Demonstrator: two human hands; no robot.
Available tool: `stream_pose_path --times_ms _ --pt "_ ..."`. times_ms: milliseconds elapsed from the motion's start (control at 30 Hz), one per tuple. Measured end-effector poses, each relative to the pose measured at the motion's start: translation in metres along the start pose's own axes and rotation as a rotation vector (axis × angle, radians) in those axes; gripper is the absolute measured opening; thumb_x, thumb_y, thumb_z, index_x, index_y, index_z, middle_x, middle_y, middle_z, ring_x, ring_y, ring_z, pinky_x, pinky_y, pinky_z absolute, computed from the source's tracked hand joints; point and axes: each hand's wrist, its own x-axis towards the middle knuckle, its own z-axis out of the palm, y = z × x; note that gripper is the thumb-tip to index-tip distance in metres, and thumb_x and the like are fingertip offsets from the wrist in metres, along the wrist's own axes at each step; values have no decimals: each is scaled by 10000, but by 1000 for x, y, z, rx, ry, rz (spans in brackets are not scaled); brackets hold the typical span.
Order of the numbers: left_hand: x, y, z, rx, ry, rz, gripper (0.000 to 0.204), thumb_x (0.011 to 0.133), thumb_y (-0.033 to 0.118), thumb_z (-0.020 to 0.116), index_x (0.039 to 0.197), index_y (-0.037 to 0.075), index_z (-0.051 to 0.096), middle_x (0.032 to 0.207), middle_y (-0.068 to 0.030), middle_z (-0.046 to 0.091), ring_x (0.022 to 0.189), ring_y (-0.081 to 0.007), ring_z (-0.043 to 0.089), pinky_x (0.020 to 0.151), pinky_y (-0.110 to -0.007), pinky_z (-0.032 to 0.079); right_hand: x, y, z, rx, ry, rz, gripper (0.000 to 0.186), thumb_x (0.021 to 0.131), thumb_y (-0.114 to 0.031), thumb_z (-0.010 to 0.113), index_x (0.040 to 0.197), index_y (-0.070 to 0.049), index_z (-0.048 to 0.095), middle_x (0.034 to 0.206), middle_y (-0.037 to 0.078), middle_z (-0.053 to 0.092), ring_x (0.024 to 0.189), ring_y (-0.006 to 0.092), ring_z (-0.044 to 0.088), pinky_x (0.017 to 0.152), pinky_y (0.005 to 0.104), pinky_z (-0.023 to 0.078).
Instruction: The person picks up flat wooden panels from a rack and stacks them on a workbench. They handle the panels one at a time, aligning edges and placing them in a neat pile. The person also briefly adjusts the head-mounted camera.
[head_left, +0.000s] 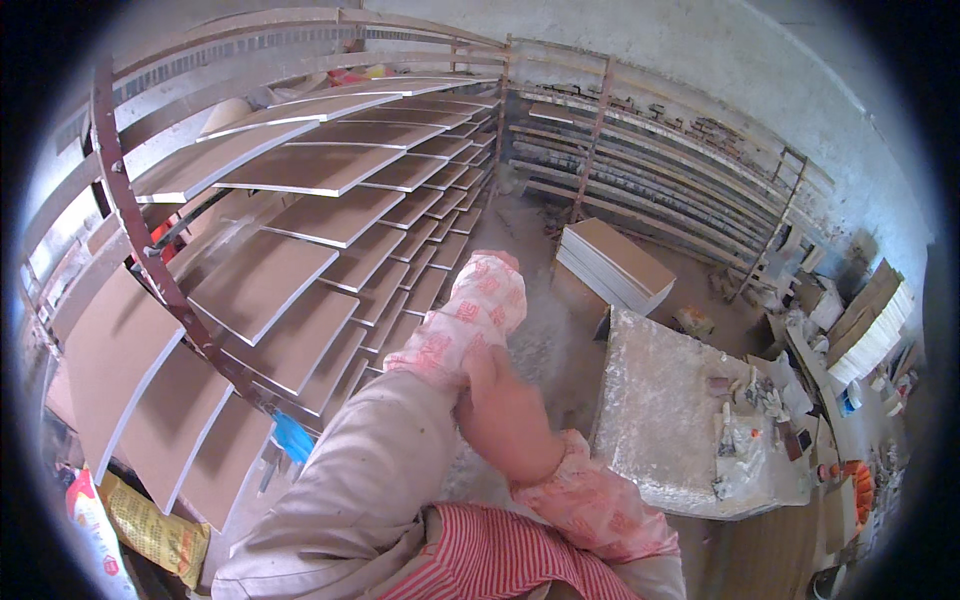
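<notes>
My left forearm reaches forward in a light grey sleeve, with a white-and-pink printed sleeve cover (460,315) over its far end. My left hand is hidden inside or behind that cover, so its fingers do not show. My right hand (505,415) has its fingers closed on the cover at the left forearm. Another pink printed cover (600,500) is on my right forearm, and red-and-white striped cloth (500,560) shows below.
A metal rack (145,230) holds many brown boards (305,210) on the left. Another rack (585,150) lines the back wall, with stacked boards (615,255) before it. A dusty table (660,410) with clutter stands right; sacks (155,525) lie lower left.
</notes>
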Motion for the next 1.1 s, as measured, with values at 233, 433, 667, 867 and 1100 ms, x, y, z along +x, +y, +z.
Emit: stream_pose_path --times_ms 233,433,667,867,1100 --pt "4 -39 2 190 -15 -53 216 894 230 622 705 153 550 575 7 481 548 -144 528 473 -288 408 43 2 -6 23 250 -116 145 852 -79 596 990 -60 559 881 145 597 712 375 636 570 468 519" --pt "26 -7 14 275 -4 34 219 896 210 611 700 159 528 569 13 466 529 -139 514 447 -286 396 16 -49 -33 76 109 -350 198 844 -33 580 1034 -83 608 812 126 594 675 293 634 557 417 510" --pt "58 121 26 106 71 196 228 899 187 597 693 167 502 561 20 449 506 -133 499 418 -283 382 -10 -20 9 25 90 -59 278 843 -81 602 1120 -48 597 919 161 617 733 343 655 626 450 531" --pt "86 179 30 -342 222 354 191 966 215 506 788 146 509 604 -1 499 509 -132 504 403 -250 340 5 -26 44 286 -608 267 303 857 -118 585 1137 -10 628 1050 229 671 895 459 635 777 508 524" --pt "84 164 -38 1258 553 657 254 898 261 579 988 37 660 856 -176 695 764 -267 691 660 -388 566 -30 -59 -4 37 -219 -94 240 832 -198 630 1002 -29 636 972 147 627 717 352 652 653 482 551"
